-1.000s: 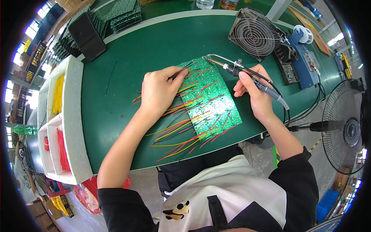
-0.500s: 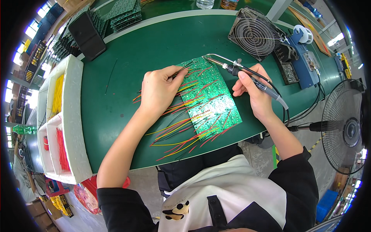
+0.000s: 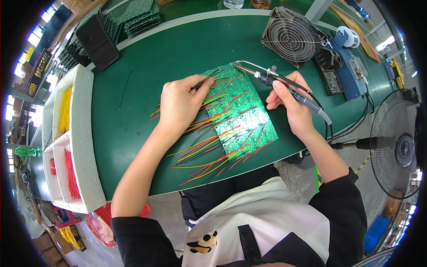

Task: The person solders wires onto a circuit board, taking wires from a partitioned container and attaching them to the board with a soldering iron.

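A green circuit board panel (image 3: pixel 255 119) lies on the bench in front of me. Red, yellow and black wires (image 3: pixel 200 153) stick out over its left side and across its face. My left hand (image 3: pixel 181 101) is closed at the board's upper left, pinching black wires (image 3: pixel 205 81) between thumb and fingers. In my right hand (image 3: pixel 293 107) is a soldering iron (image 3: pixel 304 100) with a thin metal feed tube along it. Its tip points left at the board's far edge; whether it touches is too small to tell.
A white foam box (image 3: pixel 82 147) of yellow and red wires stands left. Behind it are a black phone (image 3: pixel 98 42) and stacked boards (image 3: pixel 142 18). A square fan (image 3: pixel 291 38) and a blue soldering unit (image 3: pixel 353 73) sit far right; a round fan (image 3: pixel 402 149) stands beside the bench.
The view has shifted very slightly. My left hand has moved a touch left with the black wires still pinched; my right hand and the soldering iron stay nearly in place.
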The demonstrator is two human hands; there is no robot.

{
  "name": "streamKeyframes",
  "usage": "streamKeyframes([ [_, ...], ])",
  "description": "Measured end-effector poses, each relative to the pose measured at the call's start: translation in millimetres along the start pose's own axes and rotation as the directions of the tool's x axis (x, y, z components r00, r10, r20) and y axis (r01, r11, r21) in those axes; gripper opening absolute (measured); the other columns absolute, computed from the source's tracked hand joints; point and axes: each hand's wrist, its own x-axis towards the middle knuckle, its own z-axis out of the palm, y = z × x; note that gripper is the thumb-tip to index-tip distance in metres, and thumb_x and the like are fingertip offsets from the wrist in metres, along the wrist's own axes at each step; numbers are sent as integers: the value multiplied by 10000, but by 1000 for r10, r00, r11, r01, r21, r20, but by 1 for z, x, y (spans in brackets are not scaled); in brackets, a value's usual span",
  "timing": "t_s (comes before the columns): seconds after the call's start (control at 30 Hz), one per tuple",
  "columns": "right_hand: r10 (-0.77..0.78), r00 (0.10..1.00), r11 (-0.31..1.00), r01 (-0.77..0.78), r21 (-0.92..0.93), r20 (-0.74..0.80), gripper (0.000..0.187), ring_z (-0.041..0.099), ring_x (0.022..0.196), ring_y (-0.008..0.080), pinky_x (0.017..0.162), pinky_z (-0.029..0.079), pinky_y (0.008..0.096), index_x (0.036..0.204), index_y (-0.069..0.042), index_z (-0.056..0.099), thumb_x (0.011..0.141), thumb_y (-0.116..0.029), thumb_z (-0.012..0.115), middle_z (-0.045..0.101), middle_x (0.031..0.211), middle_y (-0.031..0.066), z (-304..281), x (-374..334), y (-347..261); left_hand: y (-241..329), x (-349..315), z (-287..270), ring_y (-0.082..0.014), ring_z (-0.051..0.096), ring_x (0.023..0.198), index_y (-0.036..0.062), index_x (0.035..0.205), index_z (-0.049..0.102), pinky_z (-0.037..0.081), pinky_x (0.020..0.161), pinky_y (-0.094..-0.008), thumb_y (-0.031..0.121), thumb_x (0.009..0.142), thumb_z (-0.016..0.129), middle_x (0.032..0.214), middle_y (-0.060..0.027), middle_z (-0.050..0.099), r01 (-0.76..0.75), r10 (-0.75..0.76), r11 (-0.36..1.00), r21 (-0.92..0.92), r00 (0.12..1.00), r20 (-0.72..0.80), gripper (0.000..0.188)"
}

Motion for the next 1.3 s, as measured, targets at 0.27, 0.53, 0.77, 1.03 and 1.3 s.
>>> streamKeyframes([
  [0.27, 12, 1000, 1000, -12, 22, 3, 187, 601, 527, 148, 505, 500, 232, 834, -17, 468, 859, -149, 597, 605, 646, 118, -1, -1, 0, -2, 0, 1, -199, 442, 412, 33, 831, 682, 381, 462, -290, 197, 783, 644, 508, -118, 510, 8, -8, 1000, -8, 1000, 5, 175],
  [0.53, 13, 1000, 999, -13, 34, -16, 219, 600, 535, 158, 516, 496, 244, 836, -23, 457, 861, -185, 601, 608, 657, 127, 0, 1, -1, 1, 0, -1, -208, 465, 423, 39, 834, 683, 394, 471, -291, 195, 783, 640, 523, -123, 527, 13, -13, 1000, 13, 1000, 14, 170],
  [0.77, 14, 999, 998, -12, 56, -42, 232, 601, 542, 159, 518, 490, 244, 843, -25, 456, 860, -202, 605, 609, 659, 128, -1, 1, 2, -2, 0, 1, -208, 466, 424, 43, 833, 684, 397, 475, -292, 202, 786, 637, 520, -121, 524, 2, -2, 1000, -4, 1000, 10, 172],
  [1.03, 43, 999, 998, -42, 42, -30, 220, 597, 541, 155, 521, 483, 241, 853, -30, 464, 864, -202, 601, 612, 665, 124, -2, 3, 2, 1, 1, -1, -32, 382, 527, -36, 876, 654, 366, 487, -202, 126, 805, 638, 562, -64, 532, 28, -28, 1000, 7, 998, 52, 178],
  [1.3, 93, 996, 992, -93, 83, 1, 216, 599, 554, 156, 532, 479, 243, 863, -34, 475, 862, -208, 603, 611, 670, 121, -3, 6, 1, 1, 0, -2, -32, 384, 525, -36, 878, 654, 368, 489, -203, 124, 805, 635, 571, -72, 545, 14, -14, 1000, 4, 999, 45, 177],
])
